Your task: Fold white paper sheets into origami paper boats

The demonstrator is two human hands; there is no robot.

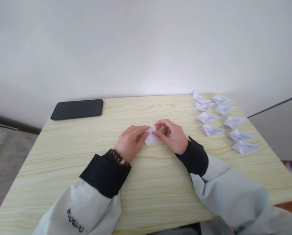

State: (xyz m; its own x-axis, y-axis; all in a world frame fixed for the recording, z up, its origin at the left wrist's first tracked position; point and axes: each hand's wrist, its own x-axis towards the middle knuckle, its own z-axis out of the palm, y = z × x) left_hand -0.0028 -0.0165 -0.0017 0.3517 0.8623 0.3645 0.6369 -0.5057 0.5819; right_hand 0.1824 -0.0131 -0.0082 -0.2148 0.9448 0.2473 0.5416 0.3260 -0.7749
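A small piece of folded white paper [150,138] lies between my two hands, low over the middle of the table. My left hand [131,139] pinches its left side, thumb and fingers pressed together. From the right, my right hand [171,135] grips the opposite edge with its thumb at the front and its index finger behind. Part of the paper is hidden under the fingertips. A dark bead bracelet [120,159] circles my left wrist.
Several folded white paper boats [211,130] stand in two rough columns on the right of the wood-grain table [146,186]. A black phone [77,109] lies flat at the back left. A white wall [146,49] rises behind the table.
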